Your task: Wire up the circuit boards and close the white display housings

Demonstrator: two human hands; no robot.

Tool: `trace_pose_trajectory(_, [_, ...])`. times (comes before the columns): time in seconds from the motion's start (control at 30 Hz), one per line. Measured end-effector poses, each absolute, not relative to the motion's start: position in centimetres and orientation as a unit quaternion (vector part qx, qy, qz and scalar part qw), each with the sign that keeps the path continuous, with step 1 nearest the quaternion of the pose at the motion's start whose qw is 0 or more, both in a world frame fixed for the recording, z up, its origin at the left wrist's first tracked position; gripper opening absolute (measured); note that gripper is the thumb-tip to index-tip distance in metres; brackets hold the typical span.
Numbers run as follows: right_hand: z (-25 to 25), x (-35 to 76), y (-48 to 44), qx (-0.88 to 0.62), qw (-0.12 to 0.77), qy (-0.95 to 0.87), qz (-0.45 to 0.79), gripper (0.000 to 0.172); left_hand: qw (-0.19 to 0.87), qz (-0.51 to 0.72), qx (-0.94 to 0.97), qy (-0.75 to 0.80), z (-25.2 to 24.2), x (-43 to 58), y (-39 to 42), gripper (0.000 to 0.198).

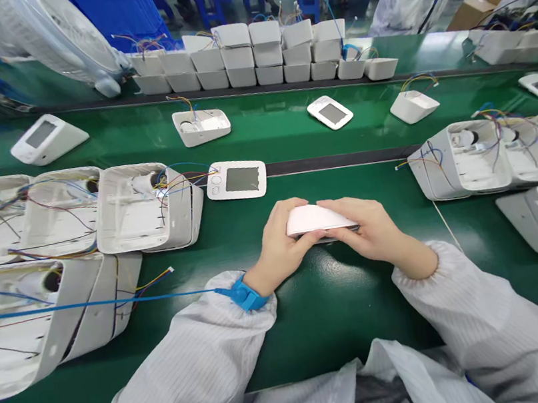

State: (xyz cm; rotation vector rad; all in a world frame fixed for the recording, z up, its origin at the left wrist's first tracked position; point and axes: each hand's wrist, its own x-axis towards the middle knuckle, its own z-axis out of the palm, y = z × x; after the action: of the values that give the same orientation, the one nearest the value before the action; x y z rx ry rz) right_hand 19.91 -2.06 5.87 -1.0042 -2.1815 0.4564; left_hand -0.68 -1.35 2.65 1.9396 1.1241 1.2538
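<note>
Both hands grip a white plastic device housing (pixel 319 217) over the green work surface. My left hand (pixel 282 240) closes round its left end, thumb along the near edge. On the other end is my right hand (pixel 366 224), fingers over the top and thumb along the near edge. A dark strip shows along the housing's lower right edge; its underside is hidden. A blue wrist strap (pixel 247 293) with a cord sits on my left wrist. Just beyond my left hand lies a white front panel with a grey screen (pixel 241 179), wires running from it to an open housing (pixel 149 209).
Open white housings with loose wires (pixel 55 206) stand in rows at the left, more housings (pixel 469 158) at the right. Parts lie spaced along a green belt (pixel 266 117). Behind it are stacked white shells (pixel 237 58) and a fan (pixel 67 39).
</note>
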Motion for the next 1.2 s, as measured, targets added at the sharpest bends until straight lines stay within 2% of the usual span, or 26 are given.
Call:
trace_pose_trajectory(0.13, [5.9,19.9,-2.1,-0.395,0.359,-0.823,0.194,0.035,0.267,0.475,0.719,0.431,2.5,-0.4,-1.2,0.045])
trace_pose_trajectory(0.27, [5.0,20.0,0.1,-0.456,0.36,-0.755,0.305,0.037,0.299,0.494,0.677,0.456,1.9,-0.1,-0.6,0.051])
trace_pose_trajectory(0.4, [3.3,18.4,7.3,-0.521,0.468,-0.576,0.422,0.045,0.207,0.586,0.645,0.445,1.8,-0.3,-0.3,0.052])
trace_pose_trajectory(0.5, [3.0,15.5,14.4,-0.531,0.497,-0.55,0.412,0.046,0.184,0.61,0.661,0.396,2.4,-0.6,-0.3,0.042])
trace_pose_trajectory(0.57, [3.5,12.8,18.4,-0.574,0.473,-0.598,0.299,0.043,0.207,0.606,0.665,0.385,2.6,-0.7,-0.3,0.032])
trace_pose_trajectory(0.67, [4.4,7.8,22.2,-0.545,0.407,-0.706,0.195,0.046,0.258,0.58,0.663,0.397,2.6,-0.5,-0.1,0.016])
trace_pose_trajectory(0.8, [4.5,0.5,24.5,-0.429,0.196,-0.871,0.14,0.054,0.337,0.496,0.684,0.415,1.7,-0.2,0.3,0.013])
trace_pose_trajectory(0.87, [4.2,-2.4,25.3,-0.406,0.144,-0.891,0.141,0.063,0.351,0.485,0.697,0.395,1.2,-0.2,0.3,0.012])
trace_pose_trajectory(0.93, [3.9,-4.4,25.9,-0.406,0.129,-0.893,0.143,0.067,0.366,0.498,0.682,0.391,0.7,-0.3,0.3,0.015])
trace_pose_trajectory(1.0, [3.8,-5.4,26.3,-0.415,0.124,-0.891,0.134,0.058,0.377,0.514,0.654,0.408,0.4,-0.4,0.3,0.018])
trace_pose_trajectory(1.13, [4.4,-5.6,26.0,-0.437,0.124,-0.883,0.116,0.022,0.391,0.524,0.633,0.415,0.8,-0.5,0.2,0.023])
trace_pose_trajectory(1.2, [5.3,-4.8,25.3,-0.448,0.136,-0.877,0.111,0.012,0.432,0.551,0.582,0.414,1.3,-0.6,0.4,0.023])
